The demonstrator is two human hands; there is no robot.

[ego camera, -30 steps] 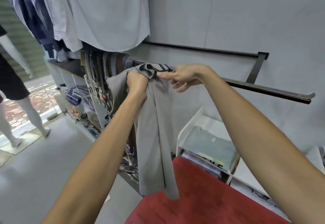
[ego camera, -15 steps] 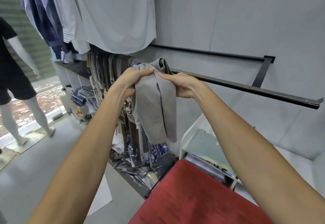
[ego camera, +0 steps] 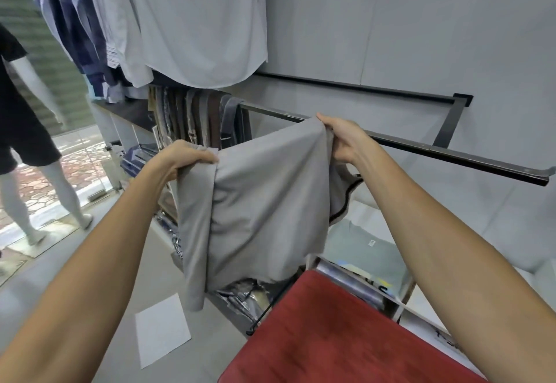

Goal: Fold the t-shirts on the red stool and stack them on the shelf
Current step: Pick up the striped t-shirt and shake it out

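While both hands are raised in the head view, one grey t-shirt (ego camera: 264,202) hangs spread between them, held in the air above the far-left edge of the single red stool (ego camera: 337,331) without touching it. Left hand (ego camera: 183,157) grips the shirt's upper left corner, fingers curled over the cloth; right hand (ego camera: 343,139) pinches the upper right corner, thumb on top. Shirt's lower hem dangles free over the floor, where one white sheet of paper (ego camera: 162,330) lies. Stool top is bare red fabric. Just beyond the stool, one white shelf unit (ego camera: 406,289) holds one folded grey-green t-shirt (ego camera: 361,250) on its top level; lower levels hold packed items, too hidden to count. One black rail (ego camera: 451,154) runs along the wall behind the hands.
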